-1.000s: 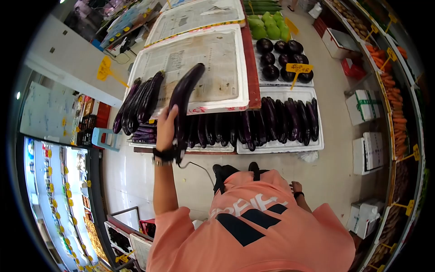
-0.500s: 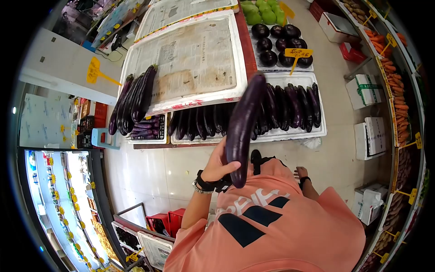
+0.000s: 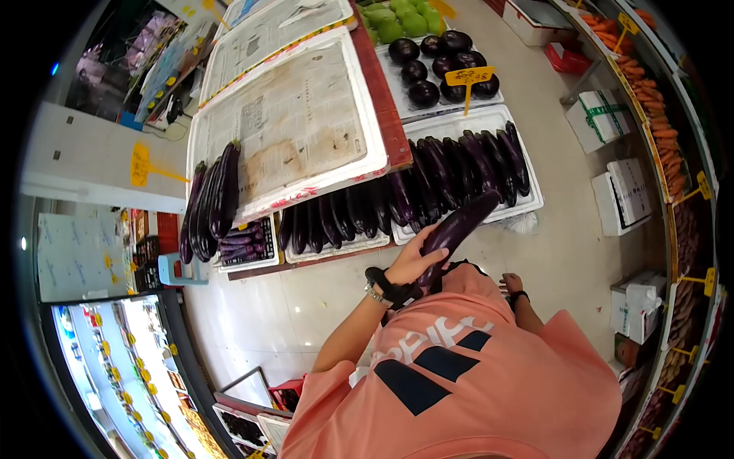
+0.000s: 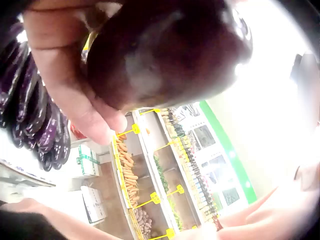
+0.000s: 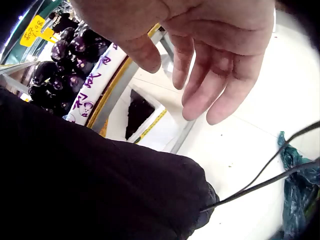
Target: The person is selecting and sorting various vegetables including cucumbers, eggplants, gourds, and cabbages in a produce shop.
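My left hand grips a long dark purple eggplant in front of my body, thumb across its top side. The eggplant slants toward the upper right, its far end overlapping a row of similar eggplants in a white foam tray. In the left wrist view the held eggplant looms large, with fingers curled round it. Down by my side hangs my right hand, holding nothing. The right wrist view shows its fingers loosely bent above the floor.
A newspaper-lined foam tray stands on the raised shelf, several eggplants at its left end. Round eggplants and a yellow price sign are behind. Carrots fill shelving at right, near floor boxes.
My left hand has brought the eggplant from over the newspaper-lined tray rightward and closer to my body, then tipped it toward the upper right. The right hand still hangs down.
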The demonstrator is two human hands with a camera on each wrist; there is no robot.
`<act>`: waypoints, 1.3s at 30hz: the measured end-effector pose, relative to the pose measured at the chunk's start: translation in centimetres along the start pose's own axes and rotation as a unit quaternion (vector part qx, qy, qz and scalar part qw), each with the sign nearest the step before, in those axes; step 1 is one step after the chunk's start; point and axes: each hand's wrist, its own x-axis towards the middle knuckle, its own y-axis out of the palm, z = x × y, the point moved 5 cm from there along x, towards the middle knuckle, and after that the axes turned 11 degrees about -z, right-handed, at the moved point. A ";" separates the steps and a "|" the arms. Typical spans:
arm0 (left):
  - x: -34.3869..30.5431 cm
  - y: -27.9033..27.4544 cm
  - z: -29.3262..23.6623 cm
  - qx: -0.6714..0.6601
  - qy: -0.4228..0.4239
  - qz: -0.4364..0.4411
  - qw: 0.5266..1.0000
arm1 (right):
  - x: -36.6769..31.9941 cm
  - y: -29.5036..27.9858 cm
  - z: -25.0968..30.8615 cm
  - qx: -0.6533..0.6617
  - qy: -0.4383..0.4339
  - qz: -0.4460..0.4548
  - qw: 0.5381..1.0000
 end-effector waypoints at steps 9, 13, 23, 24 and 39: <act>9.2 -10.9 7.6 -0.159 0.056 -0.186 0.968 | -1.7 -3.5 -9.0 0.114 0.087 -0.053 0.988; 13.3 -16.0 7.3 -0.187 0.125 -0.270 0.936 | -5.3 -4.2 -8.2 0.124 0.090 -0.081 0.985; 18.7 -23.6 13.3 0.185 0.083 -0.319 0.926 | -4.8 -4.5 -7.2 0.127 0.082 -0.056 0.987; 19.2 -24.4 14.5 0.206 0.073 -0.336 0.916 | -4.3 -4.7 -7.3 0.139 0.084 -0.048 0.986; -7.5 -16.1 -11.2 0.411 0.462 -0.461 0.636 | 0.7 -3.1 2.3 -0.089 -0.014 0.017 0.996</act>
